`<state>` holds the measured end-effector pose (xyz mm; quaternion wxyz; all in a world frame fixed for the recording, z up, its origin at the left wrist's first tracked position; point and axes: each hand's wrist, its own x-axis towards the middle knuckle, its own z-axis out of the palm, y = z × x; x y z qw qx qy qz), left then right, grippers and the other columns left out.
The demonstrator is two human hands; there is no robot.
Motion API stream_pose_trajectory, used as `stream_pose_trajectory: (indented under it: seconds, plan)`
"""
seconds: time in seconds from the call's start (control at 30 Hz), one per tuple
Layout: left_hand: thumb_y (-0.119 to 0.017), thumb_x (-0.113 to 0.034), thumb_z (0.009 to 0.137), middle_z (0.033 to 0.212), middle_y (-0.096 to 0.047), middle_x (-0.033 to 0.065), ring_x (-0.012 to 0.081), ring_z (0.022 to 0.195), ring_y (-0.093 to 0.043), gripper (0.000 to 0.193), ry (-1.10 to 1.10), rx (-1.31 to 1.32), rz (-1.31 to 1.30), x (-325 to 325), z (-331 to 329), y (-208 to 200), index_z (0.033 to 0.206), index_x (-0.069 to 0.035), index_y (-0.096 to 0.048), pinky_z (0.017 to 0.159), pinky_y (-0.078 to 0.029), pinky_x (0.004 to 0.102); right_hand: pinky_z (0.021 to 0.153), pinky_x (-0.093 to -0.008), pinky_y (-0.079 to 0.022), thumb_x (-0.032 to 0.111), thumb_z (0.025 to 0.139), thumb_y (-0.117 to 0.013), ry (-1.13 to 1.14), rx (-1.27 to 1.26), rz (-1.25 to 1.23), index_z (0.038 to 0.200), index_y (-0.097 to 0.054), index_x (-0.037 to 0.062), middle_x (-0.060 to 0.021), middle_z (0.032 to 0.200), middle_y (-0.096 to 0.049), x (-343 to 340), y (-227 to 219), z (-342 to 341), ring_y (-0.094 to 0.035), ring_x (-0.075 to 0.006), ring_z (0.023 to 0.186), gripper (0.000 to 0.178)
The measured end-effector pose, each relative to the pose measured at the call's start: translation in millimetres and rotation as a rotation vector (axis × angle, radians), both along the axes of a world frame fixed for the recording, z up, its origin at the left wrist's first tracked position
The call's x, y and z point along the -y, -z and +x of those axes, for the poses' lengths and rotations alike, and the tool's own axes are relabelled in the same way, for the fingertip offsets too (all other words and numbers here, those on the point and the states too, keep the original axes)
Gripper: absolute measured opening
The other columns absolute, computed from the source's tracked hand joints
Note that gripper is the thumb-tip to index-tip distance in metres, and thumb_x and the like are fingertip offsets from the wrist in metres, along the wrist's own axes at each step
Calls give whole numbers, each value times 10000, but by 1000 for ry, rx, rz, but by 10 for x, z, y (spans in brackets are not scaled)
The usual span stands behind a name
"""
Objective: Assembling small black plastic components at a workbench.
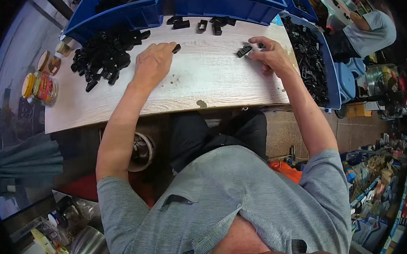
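My left hand (155,62) is closed over the table, fingers bent down, and a small black plastic part (176,48) sticks out past its fingertips. To the right, my right hand (273,57) has its thumb and forefinger apart. Just off those fingertips sits another black plastic part (244,52) with an opening in it. A further dark bit shows between thumb and forefinger, too small to make out. Left of my left hand lies a heap of black parts (102,56). Several loose black parts (202,26) lie along the far side of the white tabletop (209,79).
Two blue bins (225,5) (116,22) stand along the far edge. A blue crate of black parts (324,66) flanks the table's right side. Jars (45,88) stand at the left edge. Another person (376,30) is at the far right.
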<state>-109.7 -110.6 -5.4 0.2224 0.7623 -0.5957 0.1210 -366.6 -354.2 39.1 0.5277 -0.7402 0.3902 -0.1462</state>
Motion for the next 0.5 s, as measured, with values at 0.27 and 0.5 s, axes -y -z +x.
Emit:
stream_pose_trajectory:
  seconds: [0.27, 0.5]
  plan:
    - [-651, -122, 906, 1060, -727, 165, 310, 890, -709, 302, 19, -256, -167, 217, -472, 26, 1189, -24, -695, 790, -564, 389, 362, -270, -396, 290, 863, -774, -56, -192, 37, 1020, -701, 124, 44, 619, -537, -50, 0, 120, -468, -74, 420, 239]
    - [-645, -116, 922, 1107, -723, 191, 312, 902, -730, 297, 155, -450, -264, 474, -780, -31, 1195, -6, -685, 756, -587, 371, 371, -273, -385, 272, 811, -805, -35, -24, 83, 1005, -706, 93, 15, 585, -543, -152, 53, 146, -465, -96, 419, 282]
